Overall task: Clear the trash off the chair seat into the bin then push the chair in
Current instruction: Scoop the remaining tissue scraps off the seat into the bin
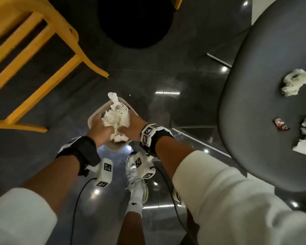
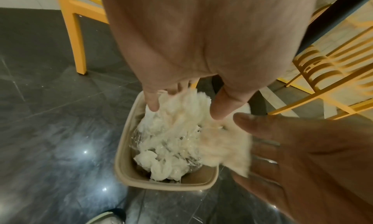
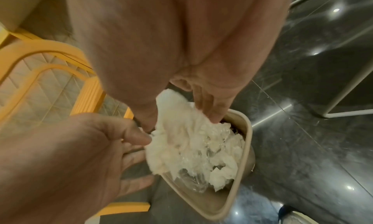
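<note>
Over the bin (image 1: pixel 95 116), left hand (image 1: pixel 100 131) and right hand (image 1: pixel 132 126), fingers straight, grips released, press tissue (image 1: pixel 116 119) between them; more tissue (image 1: pixel 295 82) lies on the chair (image 1: pixel 254 85) beside the bin.

- Bin (image 1: pixel 94 119): small beige rectangular tub with rounded corners, upright on the dark glossy floor between the yellow chair and the grey chair seat (image 1: pixel 265 71).
- Tissue wad (image 1: pixel 116 119): crumpled white paper mixed with clear film, heaped above the bin's rim.
- Grey seat, dark and rounded, carries two white tissue clumps (image 1: pixel 294 82) and a small dark wrapper (image 1: pixel 281 126), well apart from the bin.
</note>
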